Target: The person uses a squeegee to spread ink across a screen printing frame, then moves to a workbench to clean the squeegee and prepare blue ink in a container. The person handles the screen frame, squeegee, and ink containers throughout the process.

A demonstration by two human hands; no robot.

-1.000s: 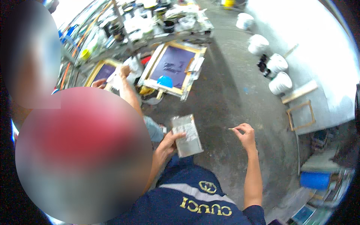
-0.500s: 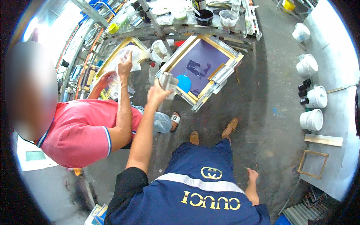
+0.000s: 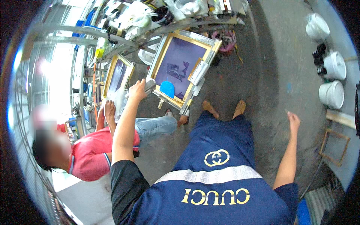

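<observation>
My left hand (image 3: 138, 90) is closed around a greyish see-through container (image 3: 150, 86), held out beside the lower left corner of a screen-printing frame (image 3: 165, 48). The frame has wooden and metal edges, a dark purple mesh (image 3: 187, 50) with a darker pattern, and a round blue patch (image 3: 167, 89) near its lower edge. Out to my right side hangs my right hand (image 3: 294, 120), over the floor, its fingers loosely bent. Nothing shows in it.
At left a person in a red shirt (image 3: 92, 153) handles a clear plastic sheet or bag (image 3: 120, 103), near a second frame (image 3: 129, 71). A cluttered bench (image 3: 150, 35) stands beyond. White buckets (image 3: 332, 93) and an empty wooden frame (image 3: 343, 152) line the right.
My view has shifted. My left hand still grips the container near the frame, now slightly lower left in view. My right arm has swung farther out. The other person appears lower and more leftward.
</observation>
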